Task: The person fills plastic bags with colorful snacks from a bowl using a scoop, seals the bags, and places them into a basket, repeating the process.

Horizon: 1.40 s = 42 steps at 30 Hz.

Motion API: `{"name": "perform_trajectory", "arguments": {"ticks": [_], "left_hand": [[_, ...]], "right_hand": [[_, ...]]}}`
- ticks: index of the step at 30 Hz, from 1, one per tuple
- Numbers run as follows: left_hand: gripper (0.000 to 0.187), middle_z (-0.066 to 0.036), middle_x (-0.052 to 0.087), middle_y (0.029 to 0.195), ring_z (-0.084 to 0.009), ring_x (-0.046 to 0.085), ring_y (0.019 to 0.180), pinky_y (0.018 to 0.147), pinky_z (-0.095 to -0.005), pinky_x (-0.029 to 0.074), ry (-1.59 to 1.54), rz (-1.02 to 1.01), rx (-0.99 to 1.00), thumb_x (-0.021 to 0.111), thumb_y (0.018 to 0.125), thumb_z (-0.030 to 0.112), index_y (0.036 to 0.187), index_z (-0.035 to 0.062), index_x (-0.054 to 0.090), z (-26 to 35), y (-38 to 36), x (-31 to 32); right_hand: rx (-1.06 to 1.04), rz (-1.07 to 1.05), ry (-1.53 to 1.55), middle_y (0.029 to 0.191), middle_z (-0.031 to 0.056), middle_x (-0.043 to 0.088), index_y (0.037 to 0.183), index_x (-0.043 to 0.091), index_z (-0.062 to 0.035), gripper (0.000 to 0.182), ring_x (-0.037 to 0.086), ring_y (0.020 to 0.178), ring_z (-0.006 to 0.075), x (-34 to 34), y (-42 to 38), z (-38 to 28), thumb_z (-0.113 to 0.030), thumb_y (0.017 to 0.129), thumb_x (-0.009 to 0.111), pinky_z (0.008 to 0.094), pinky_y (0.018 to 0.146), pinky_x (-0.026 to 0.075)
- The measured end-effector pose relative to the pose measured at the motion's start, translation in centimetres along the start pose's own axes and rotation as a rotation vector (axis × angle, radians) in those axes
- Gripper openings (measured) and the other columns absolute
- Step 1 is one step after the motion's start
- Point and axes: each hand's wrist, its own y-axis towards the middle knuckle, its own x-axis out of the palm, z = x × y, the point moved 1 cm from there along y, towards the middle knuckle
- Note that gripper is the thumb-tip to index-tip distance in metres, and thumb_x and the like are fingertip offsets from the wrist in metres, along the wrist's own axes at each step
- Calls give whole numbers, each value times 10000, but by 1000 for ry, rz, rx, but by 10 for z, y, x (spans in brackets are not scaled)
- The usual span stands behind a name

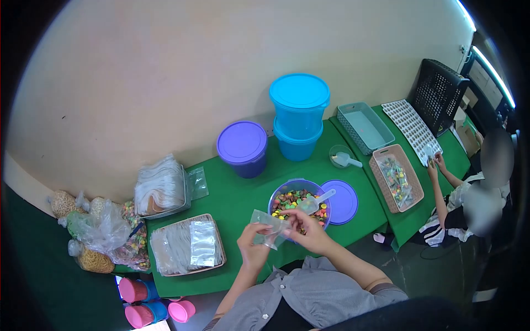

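A small clear plastic bag (pixel 265 219) is held between both hands, just in front of a purple tub (pixel 273 194) of colourful candies. My left hand (pixel 254 243) grips the bag's left side, fingers closed on it. My right hand (pixel 307 231) pinches the bag's other side, its forearm coming in from the lower right. Whether anything lies inside the bag I cannot make out. A clear scoop (pixel 310 205) rests on the candies (pixel 292 198), handle pointing up to the right. The tub's purple lid (pixel 339 202) lies beside it on the green tablecloth.
Left are a basket of bags (pixel 222 243), a bin of bags (pixel 159 185) and snack sacks (pixel 105 220). Behind stand a purple bucket (pixel 243 149) and stacked blue buckets (pixel 300 118). Rightward are a scoop bowl (pixel 343 157), a basket of filled packets (pixel 414 204) and a co-worker handling a sticker sheet (pixel 406 124).
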Motion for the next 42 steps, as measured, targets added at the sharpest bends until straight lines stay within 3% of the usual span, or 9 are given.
{"name": "perform_trajectory", "arguments": {"ticks": [5,8,15,19,21,25,28,32,42], "left_hand": [[660,-86,625,1102,-292,568,1135,1122,-586,200,626,-267,362,800,589,60,1203,114,564,35,6,16],[750,-74,551,1254,-273,483,1270,1125,-653,73,363,-470,223,822,561,111,1246,135,516,7,-3,14],[592,-68,600,1163,-285,519,1231,1136,-633,79,493,-415,302,835,589,187,1104,124,548,12,6,2],[480,-83,617,1055,-272,593,1077,1063,-539,312,246,-331,230,811,644,169,1036,92,546,3,5,-7],[463,-99,621,1033,-269,594,1047,1009,-508,391,95,-258,96,798,684,173,1055,79,538,-2,7,-14],[404,-100,587,938,-227,586,938,882,-408,452,-470,-112,-19,731,767,138,1058,50,465,7,14,-9],[403,-80,553,875,-210,570,882,901,-395,435,-636,-66,45,711,792,146,1044,71,406,10,12,-6],[495,-48,504,807,-176,529,774,937,-395,412,-810,45,-37,763,761,251,1045,116,380,24,19,-8],[608,-85,553,959,-244,591,953,1039,-487,384,-939,50,75,773,764,236,1186,108,355,20,27,-20]], "right_hand": [[-51,-164,-486,781,170,617,1010,636,-17,262,621,694,309,12,-3,10,-192,814,637,413,626,486],[-10,-267,-639,756,169,644,832,674,-7,230,643,696,327,10,-9,11,-233,805,640,433,627,497],[252,-222,-634,657,158,630,749,675,-18,298,648,634,295,-5,3,-9,-289,838,588,412,616,503],[372,-434,-483,812,149,677,945,667,-26,352,673,760,264,-14,14,-19,-363,847,646,406,665,504],[130,-319,-89,963,133,669,1290,522,-62,621,648,871,237,-16,17,-21,-422,822,714,395,743,489],[-415,-242,-392,997,112,570,1522,206,-119,997,559,923,229,9,16,-23,-358,757,799,378,854,446],[47,-410,-90,1045,118,553,1519,216,-117,984,556,989,234,21,10,-8,-290,749,804,373,886,440],[-338,-217,-365,959,104,586,1492,289,-115,852,587,916,183,24,13,-20,-168,785,760,320,824,465],[-71,-346,-100,1112,123,584,1339,496,-73,667,585,1051,247,13,11,8,-282,775,785,374,910,458]]}}
